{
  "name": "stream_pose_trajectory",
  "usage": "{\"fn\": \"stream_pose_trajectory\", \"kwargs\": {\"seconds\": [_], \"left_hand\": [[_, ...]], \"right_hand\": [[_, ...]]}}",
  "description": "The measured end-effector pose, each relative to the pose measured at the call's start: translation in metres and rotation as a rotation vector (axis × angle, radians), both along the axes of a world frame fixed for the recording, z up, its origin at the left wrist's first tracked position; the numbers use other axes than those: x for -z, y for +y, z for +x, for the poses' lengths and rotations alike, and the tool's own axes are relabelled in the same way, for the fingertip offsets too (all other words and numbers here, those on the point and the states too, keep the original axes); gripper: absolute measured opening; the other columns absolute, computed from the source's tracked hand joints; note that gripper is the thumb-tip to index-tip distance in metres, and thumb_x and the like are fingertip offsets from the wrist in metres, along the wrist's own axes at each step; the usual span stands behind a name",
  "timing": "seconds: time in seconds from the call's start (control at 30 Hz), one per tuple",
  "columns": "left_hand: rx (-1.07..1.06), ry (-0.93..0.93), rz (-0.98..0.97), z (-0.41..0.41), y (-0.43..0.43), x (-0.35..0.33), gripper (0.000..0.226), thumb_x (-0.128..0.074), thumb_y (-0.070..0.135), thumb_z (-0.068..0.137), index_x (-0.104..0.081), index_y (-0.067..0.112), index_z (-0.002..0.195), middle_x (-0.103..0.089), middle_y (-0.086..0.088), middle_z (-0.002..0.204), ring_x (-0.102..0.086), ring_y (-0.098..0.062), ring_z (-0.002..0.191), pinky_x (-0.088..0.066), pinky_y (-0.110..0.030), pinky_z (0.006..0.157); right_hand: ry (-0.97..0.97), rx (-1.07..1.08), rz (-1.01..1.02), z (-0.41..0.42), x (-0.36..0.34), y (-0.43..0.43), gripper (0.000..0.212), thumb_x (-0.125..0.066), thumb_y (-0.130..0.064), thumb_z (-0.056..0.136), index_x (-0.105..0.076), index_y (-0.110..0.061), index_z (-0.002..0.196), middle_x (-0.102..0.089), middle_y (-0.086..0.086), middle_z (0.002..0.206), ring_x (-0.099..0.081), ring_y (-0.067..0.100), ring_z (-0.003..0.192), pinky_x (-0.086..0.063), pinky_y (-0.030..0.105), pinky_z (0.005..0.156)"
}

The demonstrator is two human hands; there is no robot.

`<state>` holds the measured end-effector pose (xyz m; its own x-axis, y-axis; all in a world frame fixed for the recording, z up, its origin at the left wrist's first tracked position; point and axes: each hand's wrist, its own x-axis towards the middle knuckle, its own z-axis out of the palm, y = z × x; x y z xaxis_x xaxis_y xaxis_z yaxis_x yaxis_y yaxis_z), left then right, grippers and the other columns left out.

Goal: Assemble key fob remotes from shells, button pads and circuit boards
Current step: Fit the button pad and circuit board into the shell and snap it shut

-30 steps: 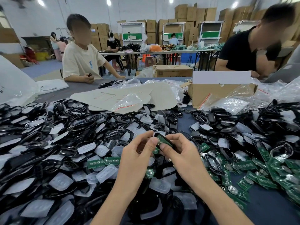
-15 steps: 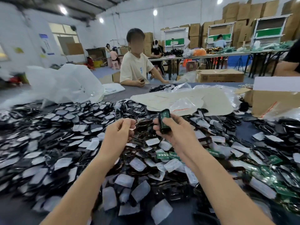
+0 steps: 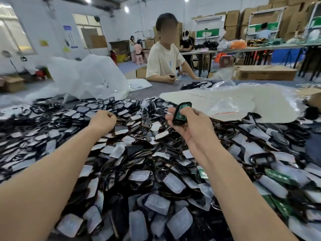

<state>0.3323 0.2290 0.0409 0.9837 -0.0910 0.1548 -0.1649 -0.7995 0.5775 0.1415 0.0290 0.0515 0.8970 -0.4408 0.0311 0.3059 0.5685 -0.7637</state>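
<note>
My right hand (image 3: 190, 125) grips a black key fob shell (image 3: 181, 113) with a green circuit board seated in it, held up above the pile. My left hand (image 3: 103, 119) hovers over the pile to the left with its fingers curled; nothing shows in it. Under both arms spreads a deep heap of black shells (image 3: 262, 159) and translucent white button pads (image 3: 157, 204). Green circuit boards (image 3: 276, 176) lie at the right of the heap.
A big clear plastic bag (image 3: 90, 79) stands at the back left of the table. Beige sheets and small bags (image 3: 225, 101) lie at the back right. A person in a cream shirt (image 3: 164, 61) works across the table. Cardboard boxes (image 3: 264, 73) stand behind.
My hands have parted: the left moved away leftward over the pile, the right kept the shell with the board and lifted it. My view has swung left.
</note>
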Motion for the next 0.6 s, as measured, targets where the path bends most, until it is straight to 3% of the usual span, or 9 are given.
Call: {"fn": "stream_pose_trajectory", "kwargs": {"seconds": [0.1, 0.2, 0.27, 0.37, 0.6], "left_hand": [[-0.016, -0.012, 0.087, 0.02, -0.013, 0.006, 0.027, -0.046, 0.016, 0.099, -0.051, 0.009, 0.073, -0.048, -0.012, 0.066, -0.04, -0.026, 0.059, -0.031, -0.033, 0.054], [0.01, -0.002, 0.184, 0.038, -0.035, 0.016, 0.024, -0.05, 0.02, 0.1, -0.061, 0.009, 0.082, -0.058, -0.016, 0.079, -0.055, -0.032, 0.074, -0.044, -0.035, 0.069], [0.01, -0.008, 0.224, 0.049, -0.049, 0.024, 0.021, -0.054, 0.025, 0.1, -0.069, 0.011, 0.099, -0.067, -0.018, 0.1, -0.062, -0.036, 0.099, -0.05, -0.04, 0.086], [-0.043, -0.067, 0.319, 0.064, -0.064, 0.032, 0.025, -0.053, 0.03, 0.1, -0.068, 0.013, 0.112, -0.067, -0.016, 0.117, -0.06, -0.037, 0.112, -0.05, -0.043, 0.094], [-0.067, -0.024, 0.38, 0.101, -0.062, 0.031, 0.033, -0.048, 0.027, 0.104, -0.06, 0.007, 0.127, -0.061, -0.022, 0.128, -0.055, -0.041, 0.121, -0.047, -0.045, 0.099]], "right_hand": [[0.022, 0.009, -0.029, 0.005, 0.003, -0.009, 0.004, -0.051, -0.003, 0.102, -0.053, 0.0, 0.103, -0.076, 0.013, 0.085, -0.071, 0.021, 0.069, -0.063, 0.029, 0.069], [0.072, 0.045, -0.019, 0.01, 0.012, -0.02, 0.006, -0.052, -0.002, 0.101, -0.056, 0.002, 0.098, -0.075, 0.017, 0.089, -0.07, 0.021, 0.068, -0.063, 0.028, 0.067], [0.088, 0.054, -0.004, 0.013, 0.019, -0.026, 0.017, -0.052, -0.002, 0.101, -0.054, 0.009, 0.114, -0.075, 0.018, 0.09, -0.069, 0.021, 0.067, -0.063, 0.027, 0.065], [0.094, 0.071, 0.031, 0.016, 0.029, -0.039, 0.038, -0.053, -0.002, 0.1, -0.044, 0.013, 0.134, -0.077, 0.016, 0.087, -0.07, 0.022, 0.068, -0.062, 0.027, 0.065], [0.12, 0.054, 0.062, 0.023, 0.04, -0.045, 0.034, -0.052, -0.004, 0.102, -0.046, 0.01, 0.133, -0.077, 0.015, 0.087, -0.072, 0.021, 0.068, -0.061, 0.028, 0.065]]}}
